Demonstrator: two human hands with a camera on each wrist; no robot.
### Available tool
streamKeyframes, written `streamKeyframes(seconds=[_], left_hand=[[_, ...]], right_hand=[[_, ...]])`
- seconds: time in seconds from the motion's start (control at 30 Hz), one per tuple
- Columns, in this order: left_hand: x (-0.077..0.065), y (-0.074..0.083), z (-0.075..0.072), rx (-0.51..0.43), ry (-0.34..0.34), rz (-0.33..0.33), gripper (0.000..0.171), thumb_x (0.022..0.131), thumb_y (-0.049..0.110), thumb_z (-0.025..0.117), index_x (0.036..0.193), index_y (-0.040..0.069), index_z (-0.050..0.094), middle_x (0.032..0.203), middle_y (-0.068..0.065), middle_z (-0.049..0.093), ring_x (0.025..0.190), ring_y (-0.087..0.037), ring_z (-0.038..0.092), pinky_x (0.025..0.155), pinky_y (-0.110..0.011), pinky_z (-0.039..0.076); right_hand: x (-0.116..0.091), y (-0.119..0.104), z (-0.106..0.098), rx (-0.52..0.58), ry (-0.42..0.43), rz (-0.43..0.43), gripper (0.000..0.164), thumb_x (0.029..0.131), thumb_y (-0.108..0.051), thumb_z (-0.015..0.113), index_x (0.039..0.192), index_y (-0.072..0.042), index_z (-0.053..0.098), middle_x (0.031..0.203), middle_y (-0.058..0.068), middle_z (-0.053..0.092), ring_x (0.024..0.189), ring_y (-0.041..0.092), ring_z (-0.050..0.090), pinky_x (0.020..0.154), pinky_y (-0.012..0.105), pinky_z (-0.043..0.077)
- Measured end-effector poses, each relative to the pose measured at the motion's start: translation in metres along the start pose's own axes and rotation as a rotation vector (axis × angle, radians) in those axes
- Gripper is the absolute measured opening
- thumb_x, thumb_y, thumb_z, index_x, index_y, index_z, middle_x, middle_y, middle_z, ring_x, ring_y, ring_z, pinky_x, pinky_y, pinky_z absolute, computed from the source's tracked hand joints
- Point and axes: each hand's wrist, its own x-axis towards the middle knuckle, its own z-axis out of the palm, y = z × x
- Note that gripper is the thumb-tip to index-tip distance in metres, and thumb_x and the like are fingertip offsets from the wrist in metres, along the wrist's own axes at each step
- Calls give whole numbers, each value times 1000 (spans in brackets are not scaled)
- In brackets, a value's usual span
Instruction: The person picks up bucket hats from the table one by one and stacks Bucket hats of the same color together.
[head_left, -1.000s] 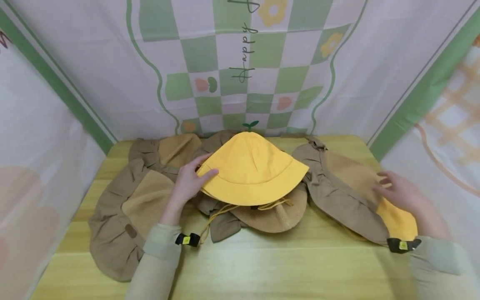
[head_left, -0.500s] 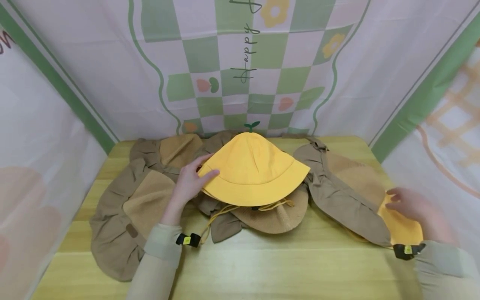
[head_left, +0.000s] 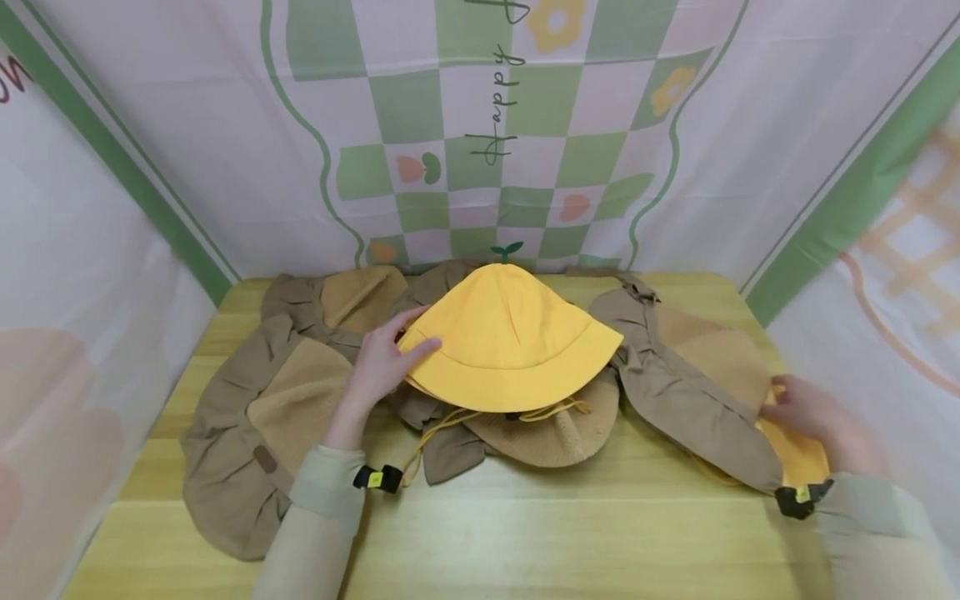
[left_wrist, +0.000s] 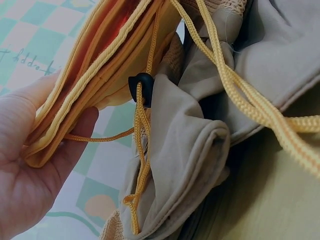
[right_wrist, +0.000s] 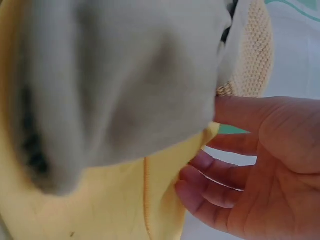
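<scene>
A yellow bucket hat (head_left: 510, 333) with a green sprout on its crown stands at mid-table, gripped by my left hand (head_left: 378, 362) at the left edge of its brim. Several yellow brim layers (left_wrist: 95, 75) lie together between thumb and fingers in the left wrist view. Over at the right, my right hand (head_left: 813, 417) pinches the edge of another yellow hat (head_left: 798, 450), partly covered by a brown sun hat (head_left: 675, 383). The right wrist view has the thumb beside the brown cloth (right_wrist: 150, 85), its tip hidden, and fingers against the yellow cloth (right_wrist: 165, 190).
Brown sun hats with tan woven parts lie at the front left (head_left: 300, 400), back left (head_left: 363, 300) and beneath the central yellow hat (head_left: 555, 437). Yellow cords (left_wrist: 225, 75) hang near the left hand. Patterned curtains (head_left: 172, 167) enclose the wooden table (head_left: 525, 542).
My right hand has moved from above the right brown hat, out to the right, then back in to the yellow hat's edge. My left hand keeps its grip with little movement.
</scene>
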Motion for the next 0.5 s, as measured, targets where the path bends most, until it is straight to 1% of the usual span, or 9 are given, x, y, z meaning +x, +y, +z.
streamKeyframes(seconds=[0.13, 0.2, 0.27, 0.37, 0.47, 0.5], left_hand=[[1, -1, 1, 2, -1, 0, 60, 91, 49, 70, 143, 23, 55, 122, -9, 70, 76, -17, 66, 67, -30, 54], [1, -1, 1, 0, -3, -1, 60, 91, 49, 70, 143, 24, 55, 122, -9, 71, 76, -16, 66, 67, -30, 54], [1, -1, 2, -3, -5, -1, 60, 91, 50, 69, 143, 24, 55, 122, -8, 71, 76, -16, 67, 67, -31, 55], [1, -2, 2, -7, -4, -3, 60, 91, 50, 70, 143, 25, 55, 122, -9, 71, 77, -17, 68, 67, -32, 55], [1, -2, 2, -4, 1, -4, 61, 90, 50, 70, 143, 24, 55, 124, -8, 70, 80, -17, 68, 69, -32, 55], [1, -2, 2, -2, 3, -4, 61, 90, 51, 70, 143, 25, 55, 125, -8, 70, 80, -17, 68, 70, -32, 55]], right_hand=[[4, 4, 3, -82, 46, -18, 67, 89, -22, 63, 123, 31, 41, 114, 52, 51, 102, 66, 51, 86, 67, 47], [6, 6, 4, -102, 60, -26, 68, 90, -24, 64, 126, 29, 41, 118, 52, 49, 106, 67, 49, 88, 69, 44], [8, 7, 6, -84, 60, -31, 70, 90, -23, 65, 129, 29, 39, 123, 53, 45, 109, 68, 45, 91, 71, 42], [12, 10, 8, -38, 67, -44, 72, 90, -21, 66, 131, 30, 36, 126, 54, 42, 110, 69, 44, 91, 72, 41], [15, 11, 9, -17, 110, -53, 73, 86, -20, 69, 130, 30, 38, 123, 53, 46, 107, 68, 47, 89, 71, 43], [16, 11, 10, -14, 135, -58, 72, 84, -19, 70, 128, 29, 40, 120, 52, 48, 105, 68, 48, 87, 71, 44]])
